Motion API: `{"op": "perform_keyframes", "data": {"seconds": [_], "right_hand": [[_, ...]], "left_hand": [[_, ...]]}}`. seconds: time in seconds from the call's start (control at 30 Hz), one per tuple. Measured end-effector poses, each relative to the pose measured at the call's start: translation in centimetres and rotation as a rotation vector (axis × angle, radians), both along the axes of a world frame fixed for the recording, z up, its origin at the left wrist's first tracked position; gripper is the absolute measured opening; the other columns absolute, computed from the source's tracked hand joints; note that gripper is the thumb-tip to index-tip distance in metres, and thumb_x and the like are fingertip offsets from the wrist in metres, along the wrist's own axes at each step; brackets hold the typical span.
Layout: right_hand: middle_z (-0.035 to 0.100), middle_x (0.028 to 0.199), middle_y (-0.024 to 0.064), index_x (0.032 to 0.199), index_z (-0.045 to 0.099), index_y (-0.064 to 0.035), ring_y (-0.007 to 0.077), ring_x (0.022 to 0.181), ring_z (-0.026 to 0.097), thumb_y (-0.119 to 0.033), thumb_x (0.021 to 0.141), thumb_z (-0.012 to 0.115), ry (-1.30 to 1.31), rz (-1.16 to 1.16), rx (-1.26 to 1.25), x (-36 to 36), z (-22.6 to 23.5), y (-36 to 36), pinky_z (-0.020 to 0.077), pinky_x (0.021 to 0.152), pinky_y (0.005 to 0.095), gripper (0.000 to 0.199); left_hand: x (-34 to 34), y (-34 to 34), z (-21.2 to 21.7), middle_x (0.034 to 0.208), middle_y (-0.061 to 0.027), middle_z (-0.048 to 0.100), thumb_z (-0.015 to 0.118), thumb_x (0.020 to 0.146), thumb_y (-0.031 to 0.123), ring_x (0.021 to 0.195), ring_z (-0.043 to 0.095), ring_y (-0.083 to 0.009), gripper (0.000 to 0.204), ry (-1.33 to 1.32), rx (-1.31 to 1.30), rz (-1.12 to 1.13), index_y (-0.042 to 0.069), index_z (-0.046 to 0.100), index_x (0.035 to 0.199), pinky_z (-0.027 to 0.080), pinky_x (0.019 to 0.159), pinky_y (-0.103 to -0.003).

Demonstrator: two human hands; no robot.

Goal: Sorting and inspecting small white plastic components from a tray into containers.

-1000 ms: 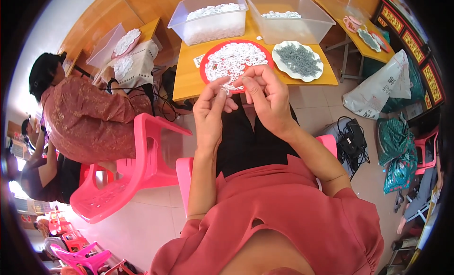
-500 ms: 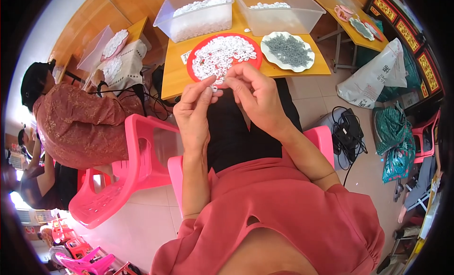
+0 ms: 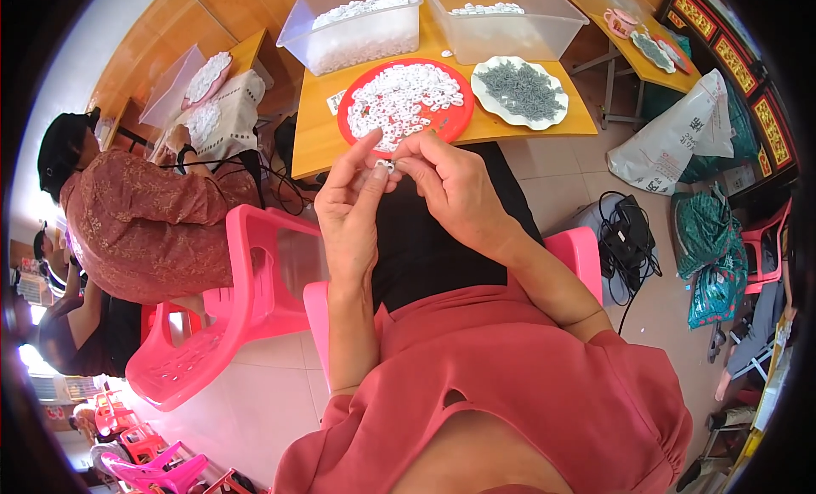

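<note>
My left hand and my right hand meet over my lap, fingertips pinching one small white and metal part between them. Just beyond the fingers a red round tray heaped with small white ring-shaped parts lies on a yellow table. To its right sits a white plate piled with small grey metal pieces. Two clear plastic bins with white parts stand behind them.
An empty pink plastic chair stands at my left. A person in a brown patterned top sits further left at another table. A white sack, black cables and green bags lie on the floor at right.
Both hands have drawn back from the red tray toward my lap, still pinching the small part. The table sits further up in view.
</note>
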State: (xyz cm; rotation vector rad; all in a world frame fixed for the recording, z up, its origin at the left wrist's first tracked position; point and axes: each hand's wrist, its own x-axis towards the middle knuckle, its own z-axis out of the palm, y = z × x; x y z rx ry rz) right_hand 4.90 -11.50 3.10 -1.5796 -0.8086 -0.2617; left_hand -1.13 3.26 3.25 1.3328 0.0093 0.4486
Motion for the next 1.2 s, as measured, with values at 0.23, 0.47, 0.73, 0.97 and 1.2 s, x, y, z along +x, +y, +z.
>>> {"op": "perform_keyframes", "data": {"seconds": [0.23,0.47,0.73,0.97,1.2], "right_hand": [[0.067,0.08,0.0084,0.103,0.062,-0.0013,0.0163,0.062,0.061,-0.005,0.102,0.063,-0.055,0.024,-0.035,-0.02,0.29,-0.44,0.0485,0.059,0.0298,0.004],[0.066,0.079,0.0096,0.102,0.062,-0.0008,0.0165,0.062,0.061,-0.005,0.101,0.064,-0.035,-0.005,-0.017,-0.05,0.23,-0.62,0.048,0.059,0.0303,0.005],[0.066,0.082,0.0133,0.102,0.061,-0.0001,0.0253,0.07,0.067,-0.004,0.1,0.064,-0.068,-0.014,-0.039,-0.08,0.17,-0.69,0.0518,0.065,0.034,0.005],[0.067,0.085,0.0147,0.1,0.061,0.0002,0.0294,0.076,0.068,-0.003,0.099,0.065,-0.02,0.013,-0.05,-0.2,0.37,-0.85,0.0532,0.069,0.0359,0.006],[0.067,0.088,0.0148,0.1,0.061,0.0003,0.0319,0.079,0.069,-0.003,0.097,0.068,-0.109,-0.043,-0.084,0.0,0.13,-0.74,0.0537,0.07,0.037,0.008]], "left_hand": [[-0.08,0.3,0.04,0.107,-0.0068,0.068,0.07,0.097,-0.003,0.091,0.068,-0.0106,0.043,0.002,-0.087,-0.013,-0.005,0.057,0.138,0.056,0.084,-0.023],[-0.38,-0.03,0.25,0.108,-0.0087,0.07,0.071,0.095,-0.004,0.091,0.068,-0.0109,0.041,0.008,-0.122,-0.003,-0.005,0.059,0.134,0.056,0.083,-0.023],[-0.38,-0.14,0.2,0.104,-0.0068,0.07,0.07,0.096,-0.003,0.089,0.069,-0.0119,0.04,0.006,-0.084,-0.003,-0.004,0.059,0.135,0.056,0.083,-0.024],[-0.42,0.09,0.03,0.105,-0.0071,0.071,0.072,0.094,-0.004,0.09,0.068,-0.0103,0.041,0.01,-0.084,-0.012,-0.005,0.06,0.133,0.056,0.082,-0.022],[-0.53,0.02,0.4,0.1,-0.0077,0.071,0.072,0.094,-0.005,0.084,0.07,-0.0116,0.03,0.054,-0.024,0.045,-0.004,0.063,0.122,0.056,0.077,-0.022]]}}
